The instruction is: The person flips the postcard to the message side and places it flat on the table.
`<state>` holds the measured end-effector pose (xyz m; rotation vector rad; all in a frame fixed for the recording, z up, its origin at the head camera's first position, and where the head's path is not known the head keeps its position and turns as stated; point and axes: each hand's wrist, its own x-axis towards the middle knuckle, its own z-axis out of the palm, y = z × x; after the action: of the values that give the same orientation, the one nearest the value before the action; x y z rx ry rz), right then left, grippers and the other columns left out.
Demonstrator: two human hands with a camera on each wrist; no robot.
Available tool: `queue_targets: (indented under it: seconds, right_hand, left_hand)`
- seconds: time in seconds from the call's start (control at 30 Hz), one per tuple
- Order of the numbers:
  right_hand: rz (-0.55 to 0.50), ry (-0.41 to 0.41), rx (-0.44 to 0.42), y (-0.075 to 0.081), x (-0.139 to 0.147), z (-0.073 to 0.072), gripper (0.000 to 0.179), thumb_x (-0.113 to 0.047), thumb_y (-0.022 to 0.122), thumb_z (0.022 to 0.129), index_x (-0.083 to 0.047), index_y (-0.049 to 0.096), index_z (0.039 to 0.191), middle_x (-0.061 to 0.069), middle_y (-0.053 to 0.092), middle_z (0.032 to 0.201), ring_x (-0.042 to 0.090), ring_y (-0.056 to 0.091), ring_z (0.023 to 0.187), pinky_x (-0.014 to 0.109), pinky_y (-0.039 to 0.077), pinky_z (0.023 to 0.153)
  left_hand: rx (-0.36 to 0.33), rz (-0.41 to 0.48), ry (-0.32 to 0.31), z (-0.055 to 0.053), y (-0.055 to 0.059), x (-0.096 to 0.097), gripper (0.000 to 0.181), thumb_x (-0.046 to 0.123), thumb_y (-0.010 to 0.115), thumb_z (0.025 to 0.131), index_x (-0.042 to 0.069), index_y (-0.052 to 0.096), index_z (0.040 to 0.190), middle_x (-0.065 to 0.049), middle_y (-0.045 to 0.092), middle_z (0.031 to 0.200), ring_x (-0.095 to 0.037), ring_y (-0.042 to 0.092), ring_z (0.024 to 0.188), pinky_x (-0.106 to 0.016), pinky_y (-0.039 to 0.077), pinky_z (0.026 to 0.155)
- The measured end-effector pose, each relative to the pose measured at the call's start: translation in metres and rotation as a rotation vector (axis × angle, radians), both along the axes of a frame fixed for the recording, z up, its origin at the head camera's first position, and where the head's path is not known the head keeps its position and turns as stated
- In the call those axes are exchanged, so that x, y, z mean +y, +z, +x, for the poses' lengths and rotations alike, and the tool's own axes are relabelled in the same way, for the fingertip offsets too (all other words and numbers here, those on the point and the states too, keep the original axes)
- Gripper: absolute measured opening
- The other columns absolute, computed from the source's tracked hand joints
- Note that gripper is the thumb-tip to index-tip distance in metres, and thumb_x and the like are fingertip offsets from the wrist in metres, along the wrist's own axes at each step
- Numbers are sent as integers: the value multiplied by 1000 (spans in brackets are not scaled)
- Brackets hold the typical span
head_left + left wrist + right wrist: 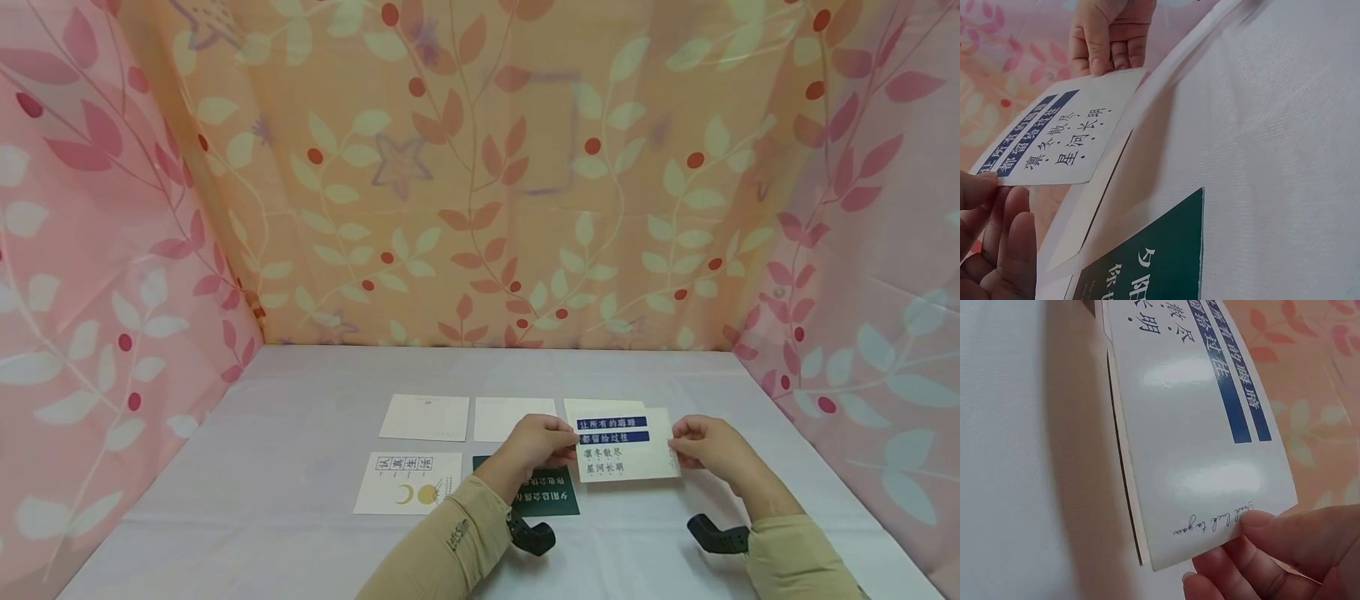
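Note:
A white postcard (630, 462) with two dark blue bands and Chinese lettering is held up between both hands, above the table. My left hand (531, 446) pinches its left edge between thumb and fingers. At the opposite edge, my right hand (712, 450) pinches it, the thumb lying beside small handwritten script in the right wrist view. Under the raised postcard, a cream card (592, 407) on the table is partly covered. A dark green card (551, 496) with white lettering lies just below my left hand, which hides part of it.
On the white-covered table (262, 467), two pale cards lie in the back row, a left one (423, 417) and a middle one (506, 417). A white card with a yellow moon and sun (408, 492) lies front left. Patterned cloth (480, 208) encloses the back and sides.

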<state>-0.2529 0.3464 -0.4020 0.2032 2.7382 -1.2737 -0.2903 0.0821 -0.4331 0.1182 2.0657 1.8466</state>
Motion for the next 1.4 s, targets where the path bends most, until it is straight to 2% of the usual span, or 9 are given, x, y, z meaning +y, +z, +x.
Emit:
queue_targets:
  seconds: [0.37, 0.9, 1.2, 1.4]
  right_hand:
    - [11, -3, 6, 0, 3, 0, 23, -19, 62, 87, 0, 59, 99, 9, 59, 87, 18, 55, 76, 30, 53, 70]
    - [20, 26, 8, 4, 11, 6, 29, -24, 60, 89, 1, 63, 104, 7, 62, 89, 17, 58, 76, 33, 53, 73]
    - [-38, 45, 19, 3, 15, 8, 27, -18, 57, 90, 5, 61, 103, 8, 63, 87, 18, 60, 75, 31, 54, 70]
    - [-149, 64, 15, 0, 16, 8, 25, -15, 55, 91, 7, 58, 103, 11, 66, 86, 26, 65, 78, 31, 55, 68]
  left_hand:
    - [12, 12, 32, -1, -1, -3, 6, 18, 70, 79, 12, 70, 78, -3, 64, 77, -17, 64, 68, -27, 54, 62]
    - [-6, 59, -15, 2, 2, -4, 7, 13, 67, 81, 7, 69, 81, -7, 67, 71, -17, 66, 63, -28, 55, 59]
    - [-46, 82, -5, 4, 5, -4, 13, 17, 63, 85, 6, 70, 84, -8, 68, 74, -18, 66, 65, -28, 54, 60]
    - [-26, 83, -1, 7, 6, -3, 15, 17, 61, 86, 5, 70, 83, -8, 67, 73, -21, 67, 68, -27, 54, 60]
